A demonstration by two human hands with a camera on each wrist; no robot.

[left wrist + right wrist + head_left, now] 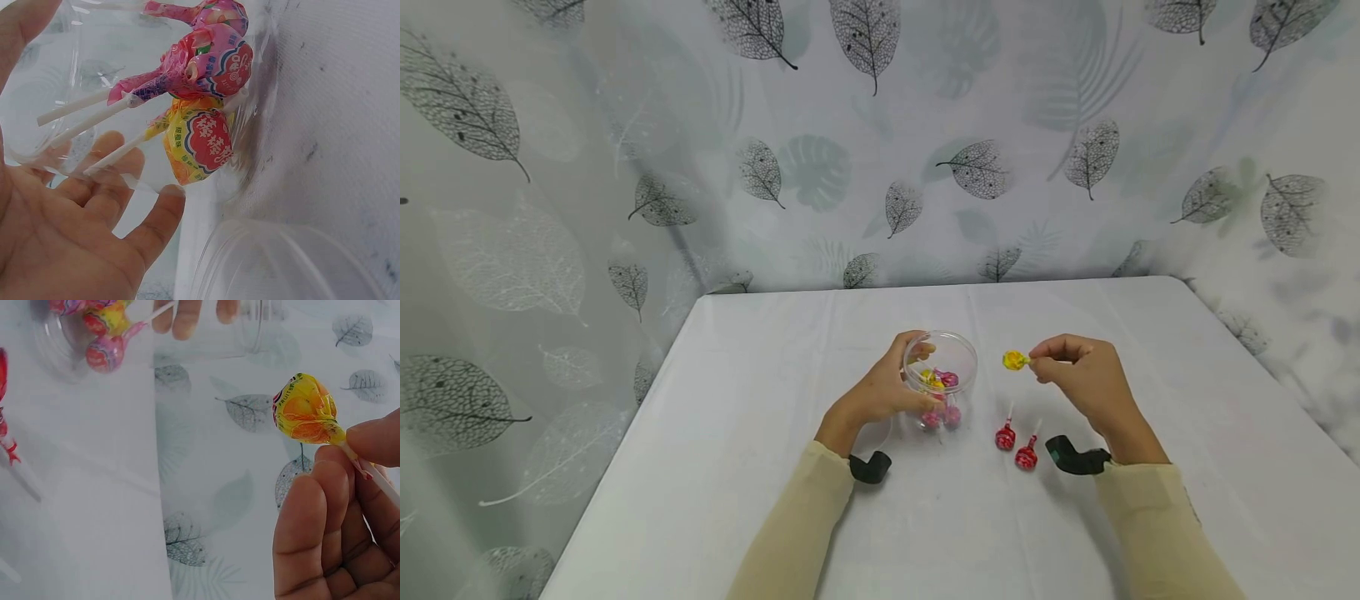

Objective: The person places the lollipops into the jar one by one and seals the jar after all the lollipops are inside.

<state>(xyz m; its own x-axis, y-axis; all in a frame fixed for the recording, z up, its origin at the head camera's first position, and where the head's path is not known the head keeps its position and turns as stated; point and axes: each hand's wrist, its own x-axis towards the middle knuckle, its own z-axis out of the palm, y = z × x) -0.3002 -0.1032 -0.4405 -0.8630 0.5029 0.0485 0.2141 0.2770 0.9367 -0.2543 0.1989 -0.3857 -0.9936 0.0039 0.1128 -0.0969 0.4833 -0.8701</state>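
Note:
My left hand (883, 387) grips a clear plastic jar (964, 385) from its left side, thumb and fingers around the wall. Inside the jar lie pink lollipops (219, 65) and a yellow lollipop (197, 140), their white sticks pointing toward the open mouth. To the right of the jar, my right hand (1086, 379) pinches another yellow lollipop (306, 409) by its stick, just under the wrapped head, between thumb and fingertips. This lollipop is held up in the air, apart from the jar. Two red lollipops (1026, 457) lie on the table between the hands.
A white cloth covers the table (760, 358). A clear round lid-like piece (281, 262) sits by the left wrist, partly hidden by the hand in the head view. Behind the table hangs a leaf-patterned curtain (820, 175), which also runs along both sides.

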